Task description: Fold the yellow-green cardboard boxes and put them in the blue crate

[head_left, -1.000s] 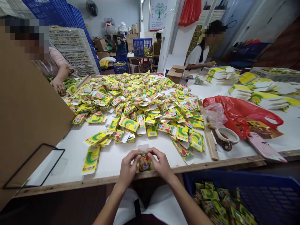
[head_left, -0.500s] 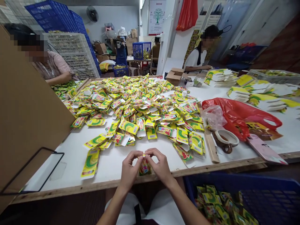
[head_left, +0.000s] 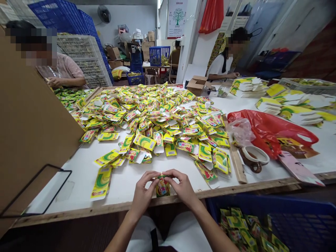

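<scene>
Close to the table's front edge, a small printed carton (head_left: 163, 189) in green, yellow and red stands between my two hands. My left hand (head_left: 145, 185) pinches its upper left side with thumb and fingers. On its upper right, my right hand (head_left: 178, 183) grips in the same way. Fingertips of both hands meet at the carton's top end and partly cover it. Just beyond them spreads a big heap of similar small cartons (head_left: 144, 141), several with white end flaps sticking out. One carton (head_left: 102, 182) lies alone to the left of my hands.
A blue crate (head_left: 296, 224) with cartons sits below the table at right. A wooden strip (head_left: 238, 164), brown cup (head_left: 254, 157), red plastic bag (head_left: 273, 131) and pink flat object (head_left: 299, 168) lie right. A large cardboard sheet (head_left: 39, 115) blocks the left. Two co-workers sit beyond.
My fingers have shifted slightly at the carton's top, and more of its printed face now shows. The co-worker at left has raised a hand. The view has moved slightly.
</scene>
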Demonstrator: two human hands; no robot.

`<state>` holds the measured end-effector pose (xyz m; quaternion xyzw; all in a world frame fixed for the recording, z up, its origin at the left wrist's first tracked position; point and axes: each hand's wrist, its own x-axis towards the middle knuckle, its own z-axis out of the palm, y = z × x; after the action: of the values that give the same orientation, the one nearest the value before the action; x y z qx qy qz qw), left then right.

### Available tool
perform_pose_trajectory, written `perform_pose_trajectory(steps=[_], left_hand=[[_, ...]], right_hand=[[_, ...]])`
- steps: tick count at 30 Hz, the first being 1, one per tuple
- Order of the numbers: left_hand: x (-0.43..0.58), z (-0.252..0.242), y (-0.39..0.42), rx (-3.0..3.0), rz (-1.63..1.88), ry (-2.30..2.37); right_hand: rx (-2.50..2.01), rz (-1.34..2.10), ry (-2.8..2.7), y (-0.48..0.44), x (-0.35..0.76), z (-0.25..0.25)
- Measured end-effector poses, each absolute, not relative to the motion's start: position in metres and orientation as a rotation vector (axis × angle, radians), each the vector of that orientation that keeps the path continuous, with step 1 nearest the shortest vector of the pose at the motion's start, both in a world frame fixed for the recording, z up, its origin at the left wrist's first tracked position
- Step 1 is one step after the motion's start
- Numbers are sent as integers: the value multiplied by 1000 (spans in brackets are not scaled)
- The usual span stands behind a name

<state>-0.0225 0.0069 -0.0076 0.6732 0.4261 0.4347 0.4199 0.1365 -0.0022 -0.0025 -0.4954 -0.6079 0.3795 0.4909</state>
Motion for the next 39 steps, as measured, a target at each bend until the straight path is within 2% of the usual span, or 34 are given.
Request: perform_pose_trajectory(steps=[4,7,10,13,20,25,31,34,39], left_hand=[[-44,-3,19,1970,1068,1122],[-69,3,51,2238,1059,1323],[-90,5,89,2458,808,1459],[-98,9,112,2541,661,1349],[-54,30,70,1887,1148,1132],[-9,25,27,1380,1393,1265],[-4,1,10,1306,1315,1034],[-9,-11,9,1378,1191,1023],[-14,-18,12,1474,1041,1055]], right_hand=[[-1278,782,-1542,-18,160,16],[-1563,567,-1565,-48,222,37],[-1908,454,-1690,-80,292,48],[-2022,436,-1663,-96,317,47],[-1551,732,-1578,-55,186,30],[-1223,798,-1547,-23,102,5],[-1161,972,-1230,-11,103,-15],[-1161,931,-1088,-13,115,-24],[-1241,873,-1214,-12,134,-28]])
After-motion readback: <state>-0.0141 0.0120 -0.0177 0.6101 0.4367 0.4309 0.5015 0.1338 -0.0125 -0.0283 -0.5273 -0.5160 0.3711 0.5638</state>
